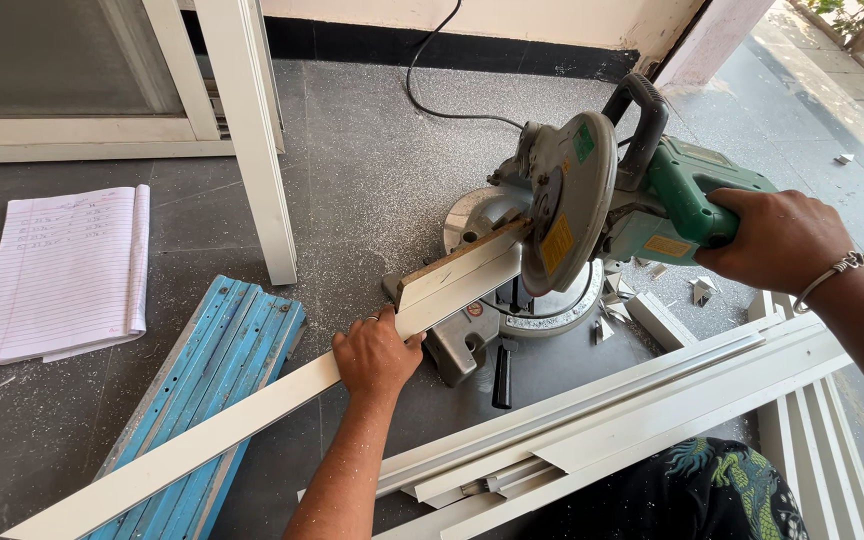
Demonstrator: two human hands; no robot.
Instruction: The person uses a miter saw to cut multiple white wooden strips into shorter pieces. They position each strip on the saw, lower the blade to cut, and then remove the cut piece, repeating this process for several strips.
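One long white aluminium profile strip [252, 410] runs diagonally from lower left up under the grey-guarded green mitre saw [592, 210]. The left hand [377, 352] clamps the strip just short of the blade; the right hand [777, 240] is closed around the saw's handle.

I see a smooth, matt white strip [252, 410], a saw [592, 210] with a dull grey metal guard and glossy green plastic body, and lined paper [62, 270] on a rough, dusty stone floor [372, 150].
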